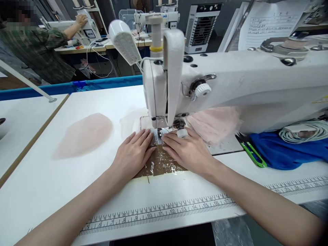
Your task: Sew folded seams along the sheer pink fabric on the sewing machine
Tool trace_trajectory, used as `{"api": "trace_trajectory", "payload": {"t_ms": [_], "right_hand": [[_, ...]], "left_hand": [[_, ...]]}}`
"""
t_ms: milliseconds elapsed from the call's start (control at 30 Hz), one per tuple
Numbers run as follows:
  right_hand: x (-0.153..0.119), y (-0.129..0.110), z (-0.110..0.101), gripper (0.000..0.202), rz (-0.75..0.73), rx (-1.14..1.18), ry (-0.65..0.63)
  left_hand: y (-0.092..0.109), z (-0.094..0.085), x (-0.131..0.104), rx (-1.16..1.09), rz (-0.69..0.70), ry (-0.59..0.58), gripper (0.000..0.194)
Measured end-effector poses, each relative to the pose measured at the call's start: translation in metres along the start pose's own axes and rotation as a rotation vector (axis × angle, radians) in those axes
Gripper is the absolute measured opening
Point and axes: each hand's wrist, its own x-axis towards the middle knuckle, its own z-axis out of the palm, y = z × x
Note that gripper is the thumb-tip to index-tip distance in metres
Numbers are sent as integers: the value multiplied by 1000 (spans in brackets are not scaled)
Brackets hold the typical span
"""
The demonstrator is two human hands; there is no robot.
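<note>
Grips [134, 149] [189, 149] astride presser foot [159, 132], fabric [130, 121] unclear

The near sewing machine [235, 71], ruler-marked table [36, 184] and further machines [170, 19] behind show a sewing workshop.

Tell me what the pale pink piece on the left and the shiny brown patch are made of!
The pale pink, rounded sheer piece looks like thin matte fabric: the white tabletop seems to show through. The brown patch seems covered in glossy plastic film: bright, crinkled reflections. Underneath, I can't tell.
</note>
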Motion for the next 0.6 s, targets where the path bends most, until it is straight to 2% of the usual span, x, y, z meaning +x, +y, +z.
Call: {"api": "trace_trajectory", "payload": {"t_ms": [67, 233, 333, 433, 467, 567, 600], "right_hand": [[0, 1, -1, 24, -18, -1, 23], [0, -5, -3, 25, -66, 130, 69], [2, -15, -5, 31, -32, 279, 24], [13, -29, -13, 56, 58, 452, -76], [19, -34, -17, 57, 90, 530, -122], [38, -48, -26, 17, 190, 824, -334], [44, -53, -29, 15, 229, 919, -392]], "left_hand": [[-2, -6, -4, 58, 16, 9, 34], [-10, -28, -11, 3, -79, -174, 29], [-15, -45, -9, -59, -117, -181, 26], [-18, -70, -9, -380, -126, -316, 25], [-19, -79, -10, -520, -141, -387, 26], [-21, -103, -16, -865, -242, -507, 28], [-22, -109, -20, -957, -288, -510, 28]]}}
